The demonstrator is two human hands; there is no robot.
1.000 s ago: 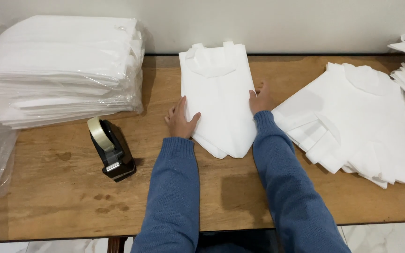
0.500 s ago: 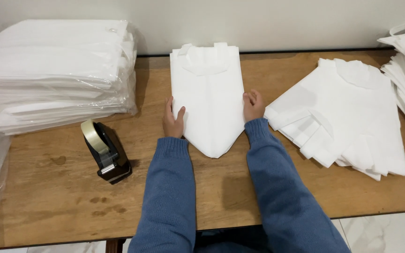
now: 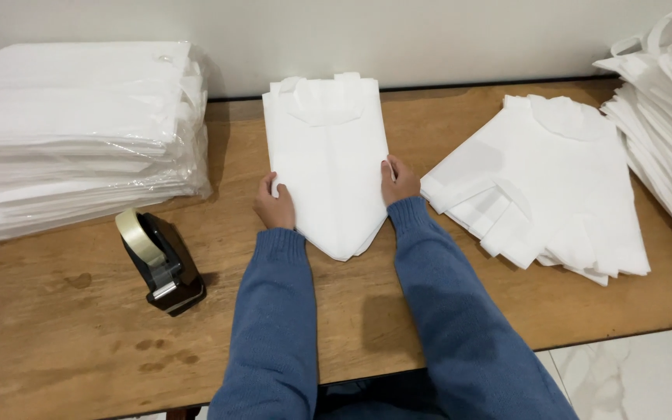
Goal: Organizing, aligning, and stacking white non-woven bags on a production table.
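Lying flat near the back edge of the wooden table (image 3: 445, 311), a folded stack of white fabric bags (image 3: 327, 155) sits between the two hands, its handle end toward the wall and its lower end tapering to a point toward the person. The left hand (image 3: 275, 204) presses against the stack's left edge, fingers curled around it and thumb on top; it grips only the edge, not closed into a fist. The right hand (image 3: 399, 180) does the same on the right edge, fingers laid along the side of the stack and partly tucked under it, so how far they curl beneath cannot be told. Both forearms wear blue knitted sleeves (image 3: 460, 334) that reach in from the bottom of the view.

To the left, against the wall, stands a tall pile of white bags wrapped in clear plastic (image 3: 79, 132), well apart from the left hand. In front of that pile, near the table's left part, stands a black tape dispenser (image 3: 161, 264) with a roll of pale tape on top, tilted slightly. To the right of the held stack, just beside the right hand, lies a fanned heap of loose white bags (image 3: 554, 179), their edges staggered and overlapping. At the far right edge a further pile of white bags (image 3: 666, 132) rises up, partly cut off by the frame. A pale tiled floor (image 3: 639, 373) shows below the table's right corner.
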